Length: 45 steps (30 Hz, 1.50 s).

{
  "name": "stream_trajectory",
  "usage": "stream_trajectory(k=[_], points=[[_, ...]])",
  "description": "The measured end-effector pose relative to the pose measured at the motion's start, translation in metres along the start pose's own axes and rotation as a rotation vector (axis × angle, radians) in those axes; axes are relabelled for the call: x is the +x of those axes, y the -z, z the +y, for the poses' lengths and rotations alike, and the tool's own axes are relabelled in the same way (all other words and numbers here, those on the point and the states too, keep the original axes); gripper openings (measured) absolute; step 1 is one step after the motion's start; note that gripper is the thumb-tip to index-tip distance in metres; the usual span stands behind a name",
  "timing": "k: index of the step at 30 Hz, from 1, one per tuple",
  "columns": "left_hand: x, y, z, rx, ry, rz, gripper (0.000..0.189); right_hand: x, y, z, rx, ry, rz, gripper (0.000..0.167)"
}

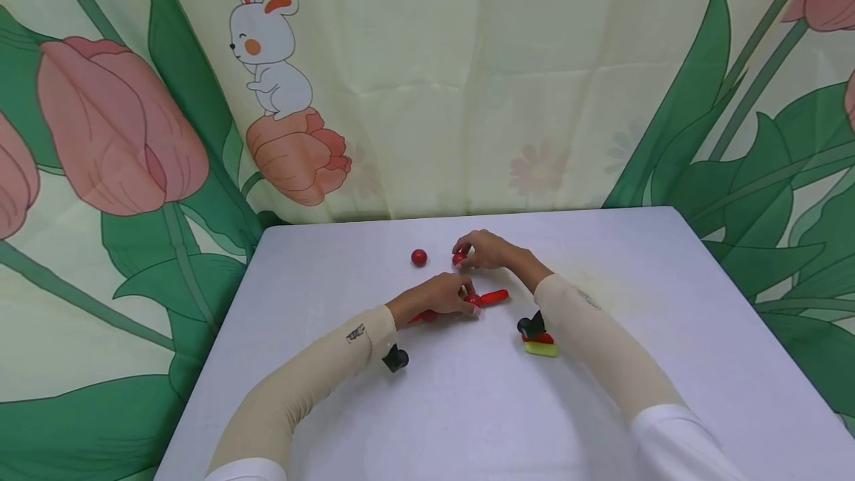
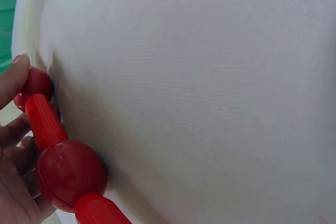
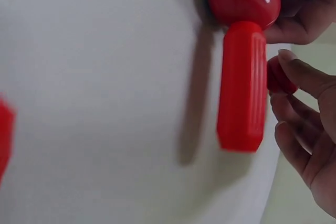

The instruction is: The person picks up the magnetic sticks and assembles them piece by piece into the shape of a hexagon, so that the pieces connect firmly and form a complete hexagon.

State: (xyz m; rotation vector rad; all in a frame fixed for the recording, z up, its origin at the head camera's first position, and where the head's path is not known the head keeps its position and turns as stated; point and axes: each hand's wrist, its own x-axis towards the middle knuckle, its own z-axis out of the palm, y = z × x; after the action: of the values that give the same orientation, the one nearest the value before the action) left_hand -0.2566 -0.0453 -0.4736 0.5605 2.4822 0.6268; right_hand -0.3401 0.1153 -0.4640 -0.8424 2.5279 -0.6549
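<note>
Left grip (image 1: pixel 442 294) pinches a red ball (image 1: pixel 473 300); nearer its wrist, a red rod (image 2: pixel 101 211) is cut off. Right grip (image 1: pixel 486 250) pinches another ball (image 1: pixel 458 259), part-hidden.

No legible txt or nos. in any view. Small dark print (image 1: pixel 356 333) on L sleeve (image 1: pixel 320 362) near cuff, fainter mark (image 1: pixel 588 298) on R sleeve (image 1: pixel 608 351); poss. logos, but too small to read.

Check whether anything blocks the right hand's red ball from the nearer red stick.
Nothing visible does: in the head view, only tabletop shows between the right hand, pinching the red ball, and that red stick. The left hand lies beside that gap.
</note>
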Motion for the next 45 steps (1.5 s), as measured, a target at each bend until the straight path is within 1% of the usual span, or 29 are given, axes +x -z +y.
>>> stream_trajectory(k=[4, 8, 14, 18, 23, 30, 32, 35, 40, 45], points=[[0.001, -0.002, 0.001, 0.006, 0.004, -0.003, 0.039, -0.013, -0.001, 0.011, 0.035, -0.015, 0.004, 0.036], [0.003, -0.003, 0.000, 0.016, 0.012, -0.001, 0.039, -0.029, 0.000, 0.021, 0.114, -0.023, 0.021, 0.032], [0.003, -0.002, -0.001, 0.023, 0.018, -0.006, 0.043, -0.055, 0.002, 0.031, 0.176, -0.049, 0.075, 0.038], [0.000, -0.001, -0.002, 0.013, 0.022, -0.011, 0.042, -0.070, 0.003, 0.038, 0.199, -0.042, 0.101, 0.040], [-0.001, -0.001, -0.003, 0.020, 0.020, -0.010, 0.042, -0.089, 0.003, 0.045, 0.258, -0.065, 0.106, 0.040], [-0.002, -0.001, -0.006, 0.019, 0.012, -0.018, 0.043, -0.111, -0.004, 0.060, 0.337, -0.104, 0.093, 0.048], [-0.002, -0.001, -0.006, 0.013, 0.005, -0.019, 0.042, -0.117, -0.005, 0.062, 0.361, -0.124, 0.090, 0.047], [-0.002, 0.000, -0.005, 0.010, 0.000, -0.020, 0.041, -0.124, -0.007, 0.064, 0.390, -0.125, 0.088, 0.044], [0.000, 0.000, -0.003, 0.020, -0.005, -0.014, 0.039, -0.129, -0.010, 0.065, 0.373, -0.113, 0.110, 0.038], [0.002, -0.001, -0.001, 0.042, -0.010, -0.015, 0.038, -0.131, -0.014, 0.063, 0.320, -0.095, 0.122, 0.038]])
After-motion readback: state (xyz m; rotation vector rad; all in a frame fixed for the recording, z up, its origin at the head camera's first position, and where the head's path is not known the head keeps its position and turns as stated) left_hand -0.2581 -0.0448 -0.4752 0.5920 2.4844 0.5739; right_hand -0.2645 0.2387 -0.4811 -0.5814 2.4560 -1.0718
